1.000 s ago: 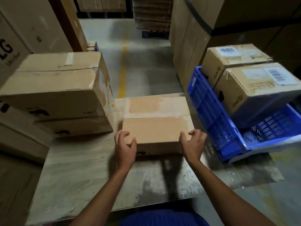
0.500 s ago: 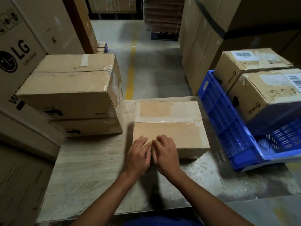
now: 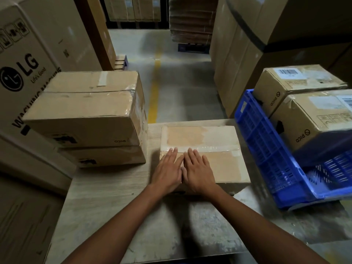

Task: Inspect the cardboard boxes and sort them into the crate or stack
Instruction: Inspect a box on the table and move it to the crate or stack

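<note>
A taped cardboard box [image 3: 213, 141] lies flat in the middle of the worktable [image 3: 106, 206]. My left hand [image 3: 167, 170] and my right hand [image 3: 198, 170] rest side by side on its near top, fingers straight and flat, tips reaching the clear tape strip. To the left stands a stack of two cardboard boxes [image 3: 85, 115]. On the right a blue plastic crate [image 3: 266, 149] sits tilted, with two labelled cardboard boxes [image 3: 312, 119] in it.
A large LG washing-machine carton [image 3: 24, 73] rises at the left edge. Tall cartons [image 3: 247, 44] stand behind the crate. An aisle with a yellow floor line [image 3: 154, 88] runs away beyond the table.
My hands left the box's near corners, met at the middle of its front edge, then slid forward flat onto the top. The view shifted slightly left.
</note>
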Demonstrator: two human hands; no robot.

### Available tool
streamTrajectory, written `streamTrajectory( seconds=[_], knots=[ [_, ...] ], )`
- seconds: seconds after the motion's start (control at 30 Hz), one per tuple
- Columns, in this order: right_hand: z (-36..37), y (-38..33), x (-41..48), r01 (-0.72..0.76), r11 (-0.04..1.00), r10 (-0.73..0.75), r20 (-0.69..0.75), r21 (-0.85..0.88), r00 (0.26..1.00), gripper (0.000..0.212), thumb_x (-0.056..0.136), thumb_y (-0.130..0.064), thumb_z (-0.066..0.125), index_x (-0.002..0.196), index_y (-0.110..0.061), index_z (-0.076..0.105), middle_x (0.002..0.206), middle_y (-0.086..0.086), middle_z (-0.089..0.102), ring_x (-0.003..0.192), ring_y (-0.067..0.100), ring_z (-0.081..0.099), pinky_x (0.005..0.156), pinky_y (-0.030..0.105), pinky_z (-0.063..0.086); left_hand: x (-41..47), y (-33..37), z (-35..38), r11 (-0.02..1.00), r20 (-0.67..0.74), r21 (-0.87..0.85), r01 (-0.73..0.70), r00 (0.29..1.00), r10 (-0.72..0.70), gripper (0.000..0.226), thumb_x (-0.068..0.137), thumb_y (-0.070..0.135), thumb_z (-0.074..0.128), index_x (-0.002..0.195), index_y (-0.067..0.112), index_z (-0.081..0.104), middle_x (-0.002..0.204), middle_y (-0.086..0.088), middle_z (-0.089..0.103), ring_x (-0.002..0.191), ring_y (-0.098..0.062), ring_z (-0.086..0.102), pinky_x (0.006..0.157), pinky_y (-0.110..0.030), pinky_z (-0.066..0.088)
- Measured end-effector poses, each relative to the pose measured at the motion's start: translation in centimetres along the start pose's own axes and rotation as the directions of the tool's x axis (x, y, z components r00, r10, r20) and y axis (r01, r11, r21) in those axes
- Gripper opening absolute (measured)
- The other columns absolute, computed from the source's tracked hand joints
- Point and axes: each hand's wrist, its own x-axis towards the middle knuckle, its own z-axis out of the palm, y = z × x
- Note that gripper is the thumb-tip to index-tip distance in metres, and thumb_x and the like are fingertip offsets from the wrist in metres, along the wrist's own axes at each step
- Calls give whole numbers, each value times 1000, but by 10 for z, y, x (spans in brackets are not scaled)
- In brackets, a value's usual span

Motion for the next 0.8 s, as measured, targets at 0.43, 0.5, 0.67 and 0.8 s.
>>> streamTrajectory(
  seconds=[0.43, 0.5, 0.67, 0.8],
  knots=[
    [-50, 35, 62, 84, 984, -40, 260, -159, 965, 98, 90, -75, 41, 160, -25, -5, 166, 12, -16, 153, 34, -13, 121, 58, 5, 63, -5, -13, 995, 86, 82, 60, 994, -67, 64, 104, 46, 31, 158, 20, 11, 166, -9, -5, 153, -25, -7, 124, -43, 3],
    [-47, 39, 62, 91, 984, -50, 253, -152, 966, 98, 90, -77, 39, 160, -26, -7, 166, 11, -18, 153, 33, -15, 122, 57, 2, 67, 0, -15, 993, 90, 101, 65, 993, -74, 63, 104, 46, 33, 158, 20, 15, 166, -9, -1, 153, -27, -3, 124, -44, 4],
    [-60, 48, 65, 65, 997, -58, 209, -29, 976, 88, 91, -57, 59, 160, -26, 14, 169, 9, 1, 154, 30, 3, 122, 52, 16, 82, 16, -23, 991, 116, 108, 83, 989, -95, 57, 102, 43, 36, 153, 18, 26, 164, -13, 11, 151, -32, 8, 121, -51, 13],
    [-67, 78, 55, -93, 995, 97, 168, -28, 981, 83, 94, -64, 47, 160, -32, 8, 168, 8, -7, 154, 32, -5, 119, 63, 8, 98, 39, -18, 998, 188, 59, -11, 982, 0, 60, 105, 44, 28, 158, 22, 11, 167, -6, -2, 153, -26, -3, 122, -51, 6]
  ],
)
